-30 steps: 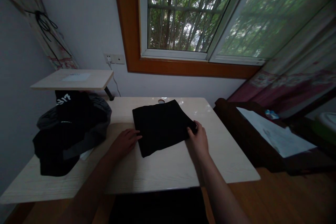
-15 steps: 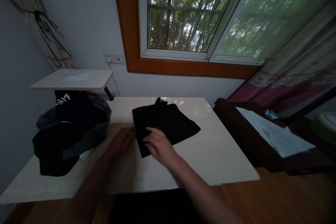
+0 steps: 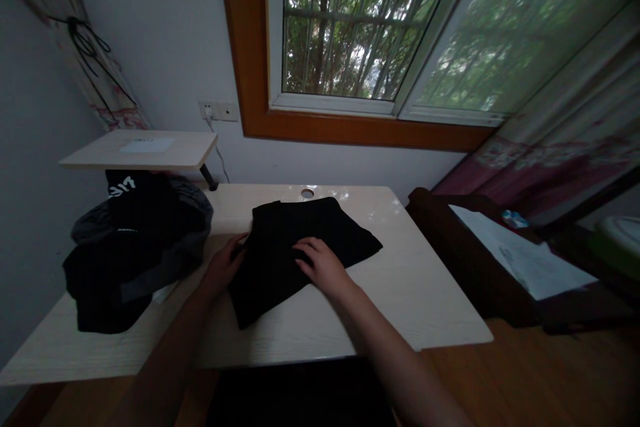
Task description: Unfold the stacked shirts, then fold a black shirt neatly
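Note:
A folded black garment [image 3: 305,227] lies on the pale wooden table, and its exact kind does not show. At its left edge, my left hand [image 3: 223,269] has fingers and thumb closed around a bit of the cloth. My right hand [image 3: 323,267] rests on the middle of the garment, fingers stretched out and slightly bent. One corner of the cloth points down toward the table's front edge, another out to the right.
A heap of black and grey clothes [image 3: 135,253] lies at the left, partly under a raised shelf [image 3: 185,150]. A round hole [image 3: 307,194] is at the table's back. Right of the table [image 3: 420,307] stands dark furniture with a white sheet [image 3: 520,253].
The garment's left part now spreads farther down and left. A dark piece at the back no longer covers the table hole. My left hand shifted slightly left; my right hand moved right.

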`<state>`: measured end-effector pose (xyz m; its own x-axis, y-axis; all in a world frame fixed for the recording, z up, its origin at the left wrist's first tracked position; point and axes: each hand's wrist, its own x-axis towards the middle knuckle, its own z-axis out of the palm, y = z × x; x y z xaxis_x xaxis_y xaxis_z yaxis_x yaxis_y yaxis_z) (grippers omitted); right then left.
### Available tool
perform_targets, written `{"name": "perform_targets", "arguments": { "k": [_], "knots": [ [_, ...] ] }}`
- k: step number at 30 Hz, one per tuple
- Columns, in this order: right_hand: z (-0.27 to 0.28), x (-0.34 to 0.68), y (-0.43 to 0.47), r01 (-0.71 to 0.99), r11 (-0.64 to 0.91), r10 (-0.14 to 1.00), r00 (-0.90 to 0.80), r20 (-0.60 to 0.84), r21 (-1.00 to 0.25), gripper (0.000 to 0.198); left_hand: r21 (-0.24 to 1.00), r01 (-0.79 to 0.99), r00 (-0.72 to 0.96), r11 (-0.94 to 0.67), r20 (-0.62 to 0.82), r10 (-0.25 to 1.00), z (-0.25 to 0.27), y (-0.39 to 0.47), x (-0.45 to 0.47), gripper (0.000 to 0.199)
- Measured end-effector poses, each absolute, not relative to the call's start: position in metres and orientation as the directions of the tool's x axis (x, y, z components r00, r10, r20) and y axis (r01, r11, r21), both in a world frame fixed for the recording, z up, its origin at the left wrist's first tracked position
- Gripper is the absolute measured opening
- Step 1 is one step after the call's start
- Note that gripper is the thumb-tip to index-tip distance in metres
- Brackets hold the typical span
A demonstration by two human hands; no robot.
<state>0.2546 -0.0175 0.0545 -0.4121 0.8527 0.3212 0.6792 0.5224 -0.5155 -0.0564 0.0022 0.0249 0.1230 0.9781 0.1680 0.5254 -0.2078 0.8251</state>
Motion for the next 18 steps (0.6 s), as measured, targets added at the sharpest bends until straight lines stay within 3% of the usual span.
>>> {"name": "perform_targets", "arguments": {
  "k": [3,6,11,14,18],
  "knots": [
    [0.037,0.286,-0.009,0.784,0.420,0.904,-0.319,0.283,-0.457,0.053,0.871,0.466,0.037,-0.154,0.154,0.987,0.022,0.005,-0.061,0.051],
    [0.026,0.311,-0.006,0.813,0.384,0.918,-0.287,0.273,-0.437,0.054,0.937,0.333,-0.088,-0.103,0.139,0.986,0.020,0.009,-0.068,0.055],
    [0.027,0.333,-0.004,0.894,0.298,0.945,-0.225,0.239,-0.335,0.032,0.996,0.062,-0.392,-0.060,0.079,0.916,0.022,0.010,-0.081,0.054],
    [0.034,0.333,-0.004,0.934,0.278,0.949,-0.230,0.217,-0.224,0.013,0.999,0.010,-0.499,-0.038,0.038,0.866,0.026,0.008,-0.086,0.052],
    [0.040,0.335,-0.005,0.958,0.264,0.944,-0.234,0.234,-0.110,0.014,1.000,0.012,-0.539,-0.007,0.012,0.843,0.029,0.006,-0.095,0.048]
  ]
}}
